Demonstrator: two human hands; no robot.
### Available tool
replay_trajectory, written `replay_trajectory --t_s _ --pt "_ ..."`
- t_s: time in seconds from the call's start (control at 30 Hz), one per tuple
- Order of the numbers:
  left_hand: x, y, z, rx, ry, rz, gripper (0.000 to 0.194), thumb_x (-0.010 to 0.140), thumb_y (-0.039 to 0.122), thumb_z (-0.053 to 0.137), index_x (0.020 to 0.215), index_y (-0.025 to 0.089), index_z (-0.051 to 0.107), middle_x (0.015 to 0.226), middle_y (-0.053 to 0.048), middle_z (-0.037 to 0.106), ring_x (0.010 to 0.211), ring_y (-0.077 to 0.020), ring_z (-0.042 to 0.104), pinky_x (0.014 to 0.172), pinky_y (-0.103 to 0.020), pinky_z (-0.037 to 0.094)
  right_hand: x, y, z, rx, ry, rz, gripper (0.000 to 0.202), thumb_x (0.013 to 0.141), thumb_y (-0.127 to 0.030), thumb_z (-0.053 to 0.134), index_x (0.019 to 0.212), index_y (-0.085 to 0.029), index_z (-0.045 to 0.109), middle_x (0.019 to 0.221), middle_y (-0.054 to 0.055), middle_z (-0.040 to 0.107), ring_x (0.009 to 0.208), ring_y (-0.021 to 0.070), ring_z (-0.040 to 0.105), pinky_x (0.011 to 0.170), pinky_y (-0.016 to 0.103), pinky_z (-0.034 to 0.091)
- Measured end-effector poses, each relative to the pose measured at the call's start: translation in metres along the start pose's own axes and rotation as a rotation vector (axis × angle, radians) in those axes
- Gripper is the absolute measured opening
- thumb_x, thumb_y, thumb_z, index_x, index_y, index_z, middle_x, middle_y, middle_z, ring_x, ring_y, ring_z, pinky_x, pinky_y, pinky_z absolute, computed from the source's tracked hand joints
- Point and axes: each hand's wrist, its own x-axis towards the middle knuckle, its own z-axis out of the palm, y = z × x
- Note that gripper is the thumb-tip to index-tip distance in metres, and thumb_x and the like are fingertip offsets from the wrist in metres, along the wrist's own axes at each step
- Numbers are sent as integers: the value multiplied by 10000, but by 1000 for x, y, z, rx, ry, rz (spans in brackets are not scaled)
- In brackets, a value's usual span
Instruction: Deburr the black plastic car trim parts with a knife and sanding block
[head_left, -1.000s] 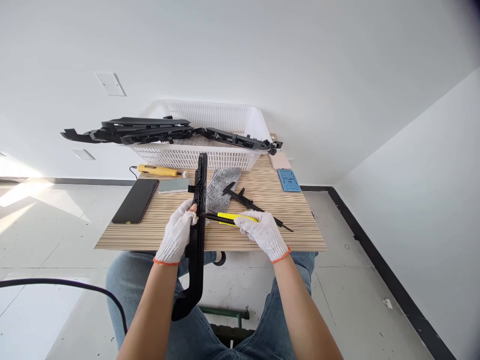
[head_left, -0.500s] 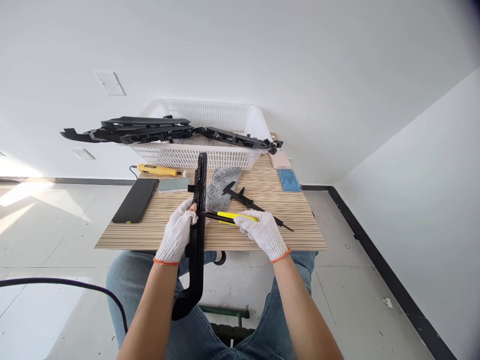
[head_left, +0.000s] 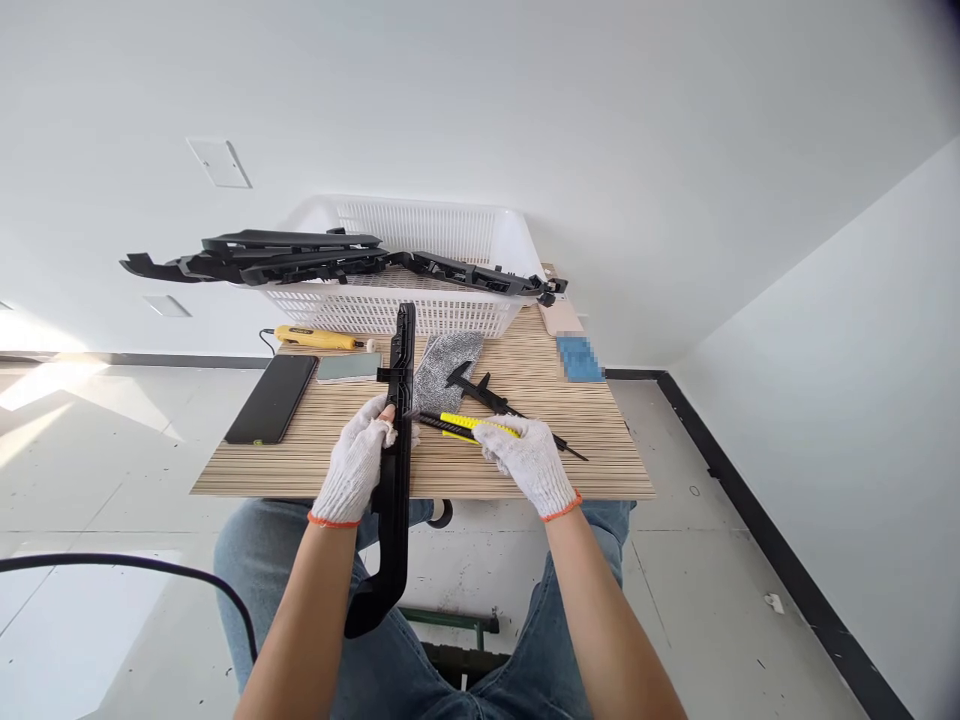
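My left hand (head_left: 355,456), in a white knit glove with an orange cuff, grips a long black plastic trim piece (head_left: 394,520) around its middle. The piece stands lengthwise, its curved lower end hanging past the table edge over my legs. In my gloved right hand (head_left: 526,462) is a yellow and black utility knife (head_left: 457,425). Its blade points left and its tip is at the trim's right edge, beside my left thumb; whether it touches I cannot tell. Beyond the knife, a black caliper (head_left: 487,397) lies partly on a grey speckled cloth (head_left: 444,370).
A white plastic basket (head_left: 510,240) at the back carries several black trim pieces (head_left: 292,258) that overhang its left side. On the wooden table (head_left: 585,430) are a black phone-like slab (head_left: 271,400), a grey block (head_left: 349,367), a yellow corded tool (head_left: 315,338) and a blurred blue item (head_left: 580,359).
The knife has shifted slightly right and its tip a little up along the trim. My left hand keeps its hold on the trim in nearly the same place.
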Motion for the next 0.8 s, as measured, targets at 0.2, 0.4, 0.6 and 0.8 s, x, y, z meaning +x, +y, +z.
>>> replay_trajectory --t_s 0.2,0.4,0.6,0.8 --pt "1 0 -1 25 5 -24 379 656 366 739 980 182 667 572 87 496 494 -107 525 495 -229 447 0 2 -1 -17 -44 -2 462 636 -534 813 846 -123 786 543 -7 569 465 80 392 417 226 281" --pt "2 0 0 37 18 -18 353 655 377 736 943 185 667 567 92 476 486 -100 515 505 -226 445 0 3 -1 -23 -41 -7 448 648 -533 801 828 -123 786 536 -7 569 456 78 391 415 226 280" --pt "1 0 0 41 -2 -8 332 659 369 723 930 186 665 570 83 484 527 -129 576 525 -237 460 0 3 -1 -6 -19 -3 457 649 -542 797 840 -127 788 530 -14 555 452 78 390 408 223 276" --pt "2 0 -1 37 4 1 351 652 369 724 946 185 667 585 80 507 521 -130 572 509 -243 461 2 5 -1 17 3 -12 467 660 -563 786 830 -128 785 531 -13 552 457 78 387 410 220 274"
